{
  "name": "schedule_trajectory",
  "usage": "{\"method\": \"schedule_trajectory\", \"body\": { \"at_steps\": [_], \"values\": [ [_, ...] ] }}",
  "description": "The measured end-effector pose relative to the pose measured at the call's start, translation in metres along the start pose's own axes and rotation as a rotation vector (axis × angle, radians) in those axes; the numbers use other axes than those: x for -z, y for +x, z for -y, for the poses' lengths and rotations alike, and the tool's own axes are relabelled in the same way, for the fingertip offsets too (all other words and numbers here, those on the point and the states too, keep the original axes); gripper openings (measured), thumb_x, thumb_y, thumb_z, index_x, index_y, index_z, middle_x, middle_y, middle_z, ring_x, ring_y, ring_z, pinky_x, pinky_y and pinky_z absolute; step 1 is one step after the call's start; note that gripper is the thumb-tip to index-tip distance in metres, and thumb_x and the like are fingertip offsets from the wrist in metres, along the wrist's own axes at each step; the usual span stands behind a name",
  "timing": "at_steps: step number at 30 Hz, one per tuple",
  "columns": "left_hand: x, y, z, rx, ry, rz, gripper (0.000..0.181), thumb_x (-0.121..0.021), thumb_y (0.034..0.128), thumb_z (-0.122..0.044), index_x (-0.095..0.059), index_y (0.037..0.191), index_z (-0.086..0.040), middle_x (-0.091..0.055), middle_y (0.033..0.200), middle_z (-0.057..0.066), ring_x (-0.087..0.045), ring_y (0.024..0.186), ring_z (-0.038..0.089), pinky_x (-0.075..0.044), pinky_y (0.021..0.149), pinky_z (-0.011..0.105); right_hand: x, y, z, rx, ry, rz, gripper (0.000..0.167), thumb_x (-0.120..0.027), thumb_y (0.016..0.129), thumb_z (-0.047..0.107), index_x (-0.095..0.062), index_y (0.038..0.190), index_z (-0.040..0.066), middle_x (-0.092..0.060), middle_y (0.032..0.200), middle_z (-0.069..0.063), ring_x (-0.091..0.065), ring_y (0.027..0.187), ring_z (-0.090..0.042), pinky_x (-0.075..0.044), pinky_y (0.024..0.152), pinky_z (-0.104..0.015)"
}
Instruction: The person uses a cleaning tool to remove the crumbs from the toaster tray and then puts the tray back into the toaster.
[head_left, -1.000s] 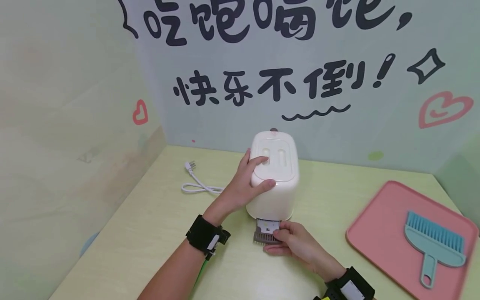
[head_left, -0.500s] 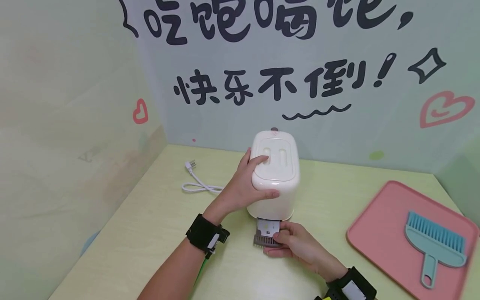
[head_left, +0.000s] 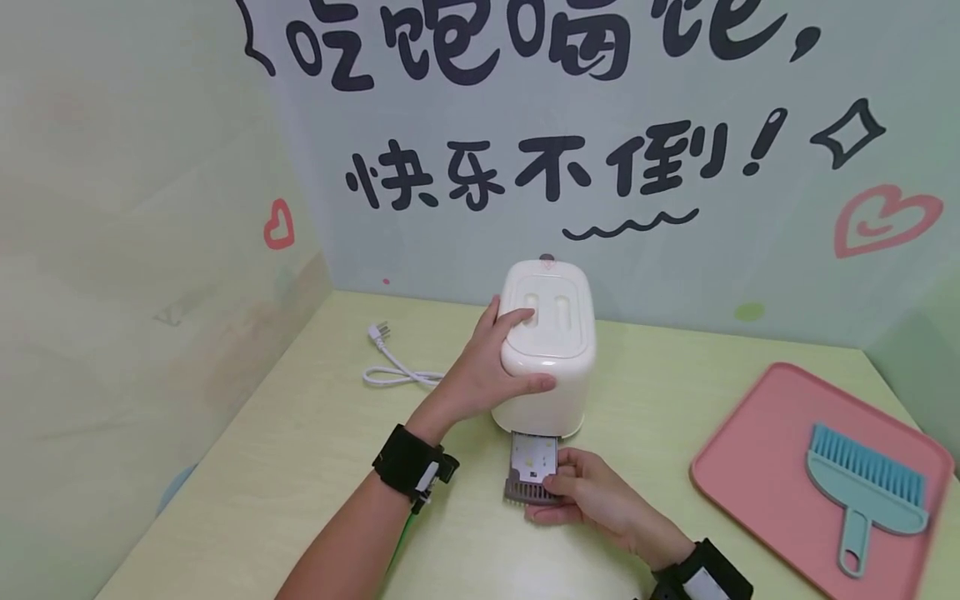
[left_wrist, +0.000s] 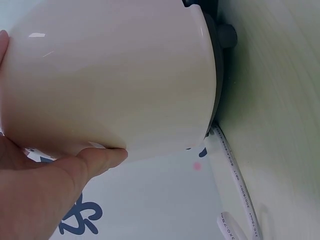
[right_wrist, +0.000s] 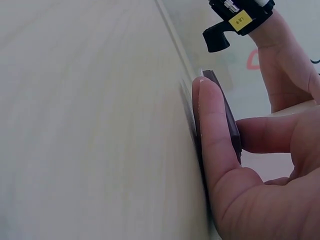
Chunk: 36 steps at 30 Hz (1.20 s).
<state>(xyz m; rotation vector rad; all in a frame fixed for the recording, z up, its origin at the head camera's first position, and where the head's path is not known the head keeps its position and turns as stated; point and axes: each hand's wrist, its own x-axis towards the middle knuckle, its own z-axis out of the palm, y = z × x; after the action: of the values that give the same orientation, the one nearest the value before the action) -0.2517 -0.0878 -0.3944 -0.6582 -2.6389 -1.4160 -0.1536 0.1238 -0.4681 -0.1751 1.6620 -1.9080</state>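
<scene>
A cream-white toaster with a lid on its top stands near the back wall. My left hand holds it from the left, thumb across the near end and a fingertip on the lid; in the left wrist view the fingers press its glossy side. From the base of the near end a crumb tray sticks out, pale inside with a slotted brown-grey front edge. My right hand pinches that edge at its right corner, thumb above and fingers below. In the right wrist view the tray's dark edge lies low over the table.
A white power cord with its plug lies left of the toaster. On the right a pink tray bears a blue hand brush. The wall with black lettering rises behind the table.
The crumb tray has slid farther out of the toaster towards me, with my right hand pinching it. My left thumb has shifted slightly down the toaster's near end; the toaster stays in place.
</scene>
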Motion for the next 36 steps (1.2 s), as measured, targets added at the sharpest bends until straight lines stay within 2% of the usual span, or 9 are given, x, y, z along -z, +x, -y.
{"method": "schedule_trajectory", "body": {
  "at_steps": [10, 21, 36],
  "values": [
    [0.000, 0.001, -0.001, -0.004, -0.015, 0.005, 0.098, -0.092, 0.0795, -0.051, -0.041, 0.161, -0.030, 0.000, 0.179, 0.011, -0.023, 0.160, 0.035, -0.038, 0.119, 0.062, -0.007, -0.009, -0.003, -0.020, 0.026, 0.018, 0.036, -0.050, 0.105, -0.003, -0.035, 0.135, -0.016, -0.067, 0.117, -0.024, -0.077, 0.092, -0.030, -0.065, 0.086, -0.040],
    [0.002, -0.001, -0.001, 0.013, -0.022, 0.010, 0.098, -0.092, 0.0797, -0.051, -0.040, 0.161, -0.032, 0.002, 0.179, 0.008, -0.022, 0.160, 0.036, -0.037, 0.119, 0.062, -0.014, -0.019, -0.008, -0.042, 0.050, 0.037, 0.028, -0.051, 0.104, -0.003, -0.038, 0.127, -0.012, -0.070, 0.110, -0.022, -0.078, 0.090, -0.029, -0.065, 0.085, -0.039],
    [0.001, -0.001, -0.002, 0.015, -0.027, 0.010, 0.099, -0.093, 0.0798, -0.050, -0.040, 0.162, -0.033, 0.002, 0.179, 0.009, -0.022, 0.160, 0.037, -0.037, 0.119, 0.063, -0.016, -0.032, -0.016, -0.040, 0.038, 0.059, 0.034, -0.055, 0.104, -0.001, -0.038, 0.131, -0.013, -0.069, 0.108, -0.021, -0.078, 0.090, -0.029, -0.065, 0.082, -0.037]
  ]
}}
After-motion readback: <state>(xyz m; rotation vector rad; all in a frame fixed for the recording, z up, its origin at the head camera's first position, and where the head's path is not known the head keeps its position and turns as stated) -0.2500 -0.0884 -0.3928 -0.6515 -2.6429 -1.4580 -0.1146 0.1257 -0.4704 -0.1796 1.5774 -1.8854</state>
